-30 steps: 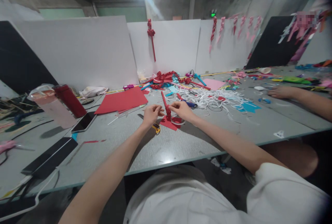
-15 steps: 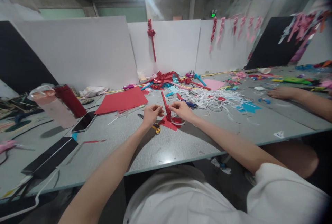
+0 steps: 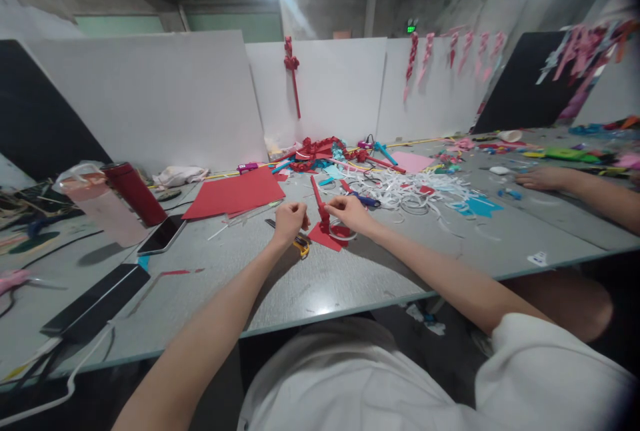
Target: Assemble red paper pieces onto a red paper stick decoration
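A rolled red paper stick (image 3: 317,192) stands tilted, with wrapped red paper around its lower part, above a flat red paper piece (image 3: 324,238). My right hand (image 3: 351,213) pinches the stick from its right side. Just left of it, my left hand (image 3: 291,219) has its fingers curled together; whatever they hold, if anything, is hidden. Under the left wrist lies a yellow utility knife (image 3: 302,245), partly covered. A white strip (image 3: 345,236) curves in a loop below my right hand.
Red paper sheets (image 3: 237,190) lie behind my left hand. A heap of white paper strips (image 3: 413,191) spreads to the right. At left stand a red flask (image 3: 134,194) and a pink bottle (image 3: 103,208), near a phone (image 3: 163,234). Another person's hand (image 3: 540,178) rests at far right.
My left hand has drawn slightly left, away from the red stick, and its fingers have curled in more. My right hand stays in place on the stick.
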`<state>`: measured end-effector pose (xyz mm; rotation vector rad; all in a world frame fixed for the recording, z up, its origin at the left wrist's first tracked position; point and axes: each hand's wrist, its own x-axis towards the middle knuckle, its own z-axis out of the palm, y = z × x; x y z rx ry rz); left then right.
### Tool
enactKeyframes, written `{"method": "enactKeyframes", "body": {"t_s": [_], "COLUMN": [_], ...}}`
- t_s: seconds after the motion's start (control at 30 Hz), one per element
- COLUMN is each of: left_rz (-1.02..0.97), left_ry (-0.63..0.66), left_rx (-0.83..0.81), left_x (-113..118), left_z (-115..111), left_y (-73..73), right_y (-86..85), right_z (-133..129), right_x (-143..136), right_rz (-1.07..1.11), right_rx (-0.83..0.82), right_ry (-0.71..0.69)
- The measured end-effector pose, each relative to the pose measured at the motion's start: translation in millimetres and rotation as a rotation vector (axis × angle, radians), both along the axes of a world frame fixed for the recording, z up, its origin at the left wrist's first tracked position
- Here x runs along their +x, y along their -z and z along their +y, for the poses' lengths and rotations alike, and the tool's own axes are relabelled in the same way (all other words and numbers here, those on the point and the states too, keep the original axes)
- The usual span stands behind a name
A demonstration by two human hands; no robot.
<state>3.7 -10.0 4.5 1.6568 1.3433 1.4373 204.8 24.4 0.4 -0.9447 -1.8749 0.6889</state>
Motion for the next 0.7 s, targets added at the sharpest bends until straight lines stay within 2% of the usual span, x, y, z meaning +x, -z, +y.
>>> {"method": "enactKeyframes", "body": {"t_s": [0.23,0.4,0.5,0.7], "left_rz": [-0.031,0.028,0.107,0.169], "left_ry": [-0.014,-0.032,-0.045,0.108], "left_rx": [0.007,0.013,0.067,0.083], "left_x": [-0.8,-4.5,-4.1,3.8], "left_z": [6.6,15.9,14.4,2.1], "left_y": [4.2,11.2,10.2,3.7], "right_y": [-1.0,-0.3,0.2,-1.7], "right_z": [-1.8,-1.5,-1.3,-4.0], "right_x": [-0.3,-0.7,-1.0,-1.4], "right_rz": [0.009,-0.001,0.002,-0.018], "right_rx": [0.003,-0.007,-0.012,0.004], "right_ry": [-0.017,-0.03,-0.033,-0.051]}}
